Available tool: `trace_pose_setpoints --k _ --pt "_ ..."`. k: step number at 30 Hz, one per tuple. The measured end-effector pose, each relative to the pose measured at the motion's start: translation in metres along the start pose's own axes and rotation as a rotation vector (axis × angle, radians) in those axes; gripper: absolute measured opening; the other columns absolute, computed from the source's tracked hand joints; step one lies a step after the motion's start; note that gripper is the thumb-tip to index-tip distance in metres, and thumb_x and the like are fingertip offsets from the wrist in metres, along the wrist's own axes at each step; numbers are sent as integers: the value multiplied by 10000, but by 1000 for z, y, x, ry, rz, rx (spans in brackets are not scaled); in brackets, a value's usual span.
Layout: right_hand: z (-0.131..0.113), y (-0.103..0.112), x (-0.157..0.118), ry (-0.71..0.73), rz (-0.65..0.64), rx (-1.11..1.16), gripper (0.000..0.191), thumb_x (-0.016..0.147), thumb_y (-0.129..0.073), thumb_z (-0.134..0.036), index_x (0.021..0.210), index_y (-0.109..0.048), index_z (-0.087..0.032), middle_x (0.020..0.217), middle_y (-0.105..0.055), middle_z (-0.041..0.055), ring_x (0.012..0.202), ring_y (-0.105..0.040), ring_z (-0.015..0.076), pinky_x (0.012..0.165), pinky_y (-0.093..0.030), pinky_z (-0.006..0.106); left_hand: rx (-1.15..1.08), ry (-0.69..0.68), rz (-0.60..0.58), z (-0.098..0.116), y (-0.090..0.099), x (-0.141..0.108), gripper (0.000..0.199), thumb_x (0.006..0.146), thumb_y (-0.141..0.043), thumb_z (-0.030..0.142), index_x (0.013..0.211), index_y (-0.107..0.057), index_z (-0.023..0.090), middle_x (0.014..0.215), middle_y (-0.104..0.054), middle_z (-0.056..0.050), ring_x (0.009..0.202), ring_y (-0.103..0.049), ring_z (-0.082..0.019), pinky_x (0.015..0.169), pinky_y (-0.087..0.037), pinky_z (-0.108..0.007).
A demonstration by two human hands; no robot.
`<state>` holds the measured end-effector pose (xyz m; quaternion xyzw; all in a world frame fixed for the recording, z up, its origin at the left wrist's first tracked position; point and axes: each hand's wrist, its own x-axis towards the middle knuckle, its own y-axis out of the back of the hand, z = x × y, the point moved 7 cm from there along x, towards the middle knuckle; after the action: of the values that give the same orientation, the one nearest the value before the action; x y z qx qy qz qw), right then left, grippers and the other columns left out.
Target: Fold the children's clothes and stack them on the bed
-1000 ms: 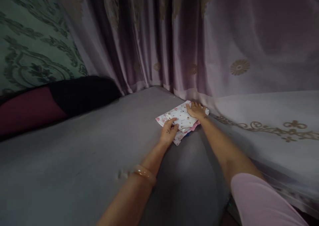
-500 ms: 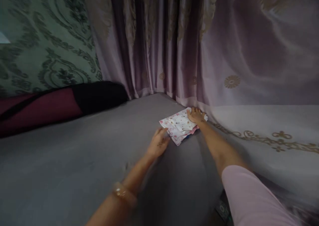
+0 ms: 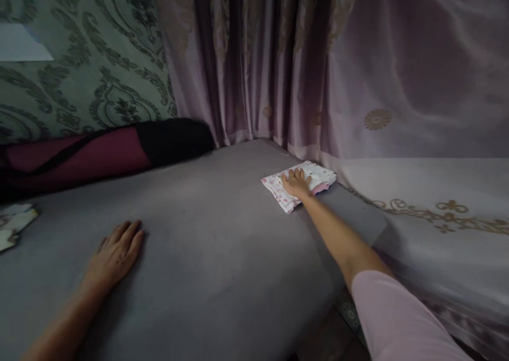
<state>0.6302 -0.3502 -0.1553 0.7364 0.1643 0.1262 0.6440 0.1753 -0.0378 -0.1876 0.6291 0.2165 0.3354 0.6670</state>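
Observation:
A small stack of folded cloth items (image 3: 322,174), white with pink and dark prints, lies near the far right corner of the grey bed surface (image 3: 207,234). My right hand (image 3: 296,183) rests flat on top of the stack, fingers spread. Some pink cloth peeks out at the stack's right lower side. My left hand (image 3: 117,252) is well away to the left, palm down on or just over the grey surface, with its fingers extended and nothing in them.
A long maroon and black bag (image 3: 115,151) lies along the patterned green wall. Pinkish curtains (image 3: 274,75) hang behind the corner and down the right side. At the left edge sits a light printed cloth (image 3: 16,223). Tiled floor (image 3: 338,329) shows at the lower right.
My left hand has left the stack's near edge and moved far to the left. My right hand has slid leftward across the top of the stack. The view has turned slightly left.

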Motion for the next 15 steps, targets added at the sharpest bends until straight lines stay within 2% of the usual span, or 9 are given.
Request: trace_pose_setpoints --k 2,4,7,10,13,15 --pt "2 -5 -2 -4 -9 -5 683 956 -123 -511 1493 -258 -111 1575 -162 148 1438 -63 321 1112 -42 600 11 49 -27 -4 -4 -3 508 914 -206 413 1374 -390 300 1384 -538 16 1378 -346 -237 1094 -295 -482" --pt "3 -4 -3 -5 -14 -2 680 955 -128 -510 1497 -250 -119 1577 -161 140 1440 -59 317 1114 -35 595 18 88 -45 -4 -6 -3 512 904 -183 418 1387 -346 369 1381 -534 86 1393 -318 -210 1113 -265 -468" --pt "3 3 -2 -10 -54 -8 678 956 -124 -504 1507 -220 -120 1582 -141 138 1444 -36 316 1114 -47 594 19 97 -34 -2 -7 -3 553 891 -156 449 1408 -330 358 1407 -511 70 1393 -322 -212 1118 -260 -443" --pt "-6 13 -3 -23 -110 -86 671 957 -188 -479 1497 -239 -83 1570 -161 180 1438 -59 343 1107 -40 602 33 86 -9 -2 -5 -3 570 895 -119 463 1410 -329 343 1420 -498 49 1393 -322 -211 1115 -263 -445" --pt "-28 20 -10 33 -41 -148 641 968 -187 -437 1481 -266 -62 1561 -183 197 1437 -62 332 1113 -4 577 50 61 -9 0 -5 -5 599 910 -88 468 1407 -349 257 1463 -447 -24 1392 -322 -232 1111 -270 -460" --pt "-44 15 -19 89 12 -145 629 975 -145 -419 1472 -280 -57 1551 -223 190 1432 -93 307 1122 -42 550 52 36 -15 3 -5 -6 610 922 -96 470 1398 -376 209 1471 -431 -69 1387 -329 -253 1109 -271 -471"
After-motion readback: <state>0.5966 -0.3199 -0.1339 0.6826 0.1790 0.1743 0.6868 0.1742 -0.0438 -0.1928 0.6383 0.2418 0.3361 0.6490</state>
